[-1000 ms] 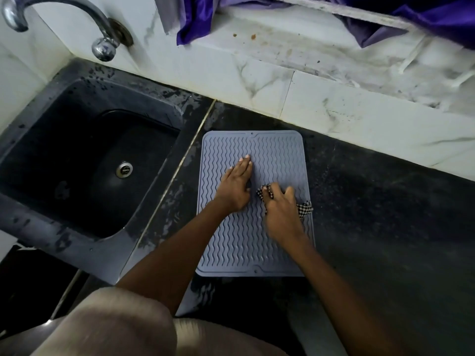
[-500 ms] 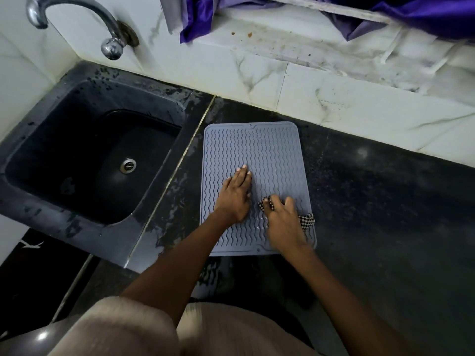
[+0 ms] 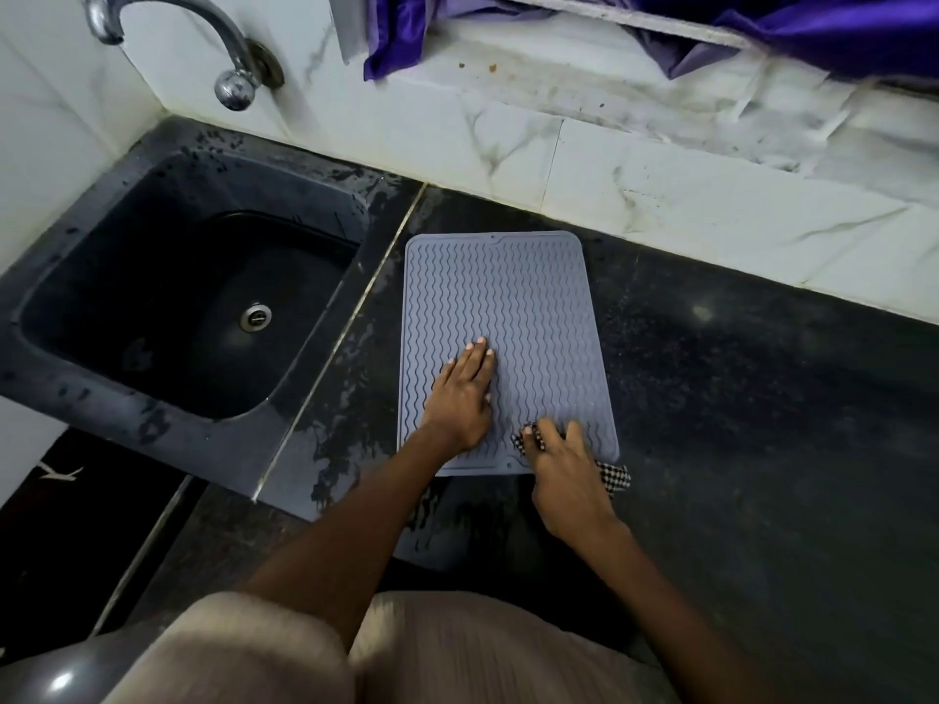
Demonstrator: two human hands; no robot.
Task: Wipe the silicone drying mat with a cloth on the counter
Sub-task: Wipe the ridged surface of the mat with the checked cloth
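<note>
I see my left hand (image 3: 460, 398) flat on the mat (image 3: 513, 307), fingers straight and pressing its near left part. Just right of it, my right hand (image 3: 564, 475) bunches the cloth (image 3: 615, 477) under curled fingers at the mat's near right corner. The mat lies on the counter (image 3: 762, 398), the sink (image 3: 167, 302) left of both hands.

Grey mat, checked cloth
The grey silicone mat (image 3: 508, 317) carries wavy ridges; the black-and-white checked cloth (image 3: 614, 477) lies on the speckled black table (image 3: 762, 398).
</note>
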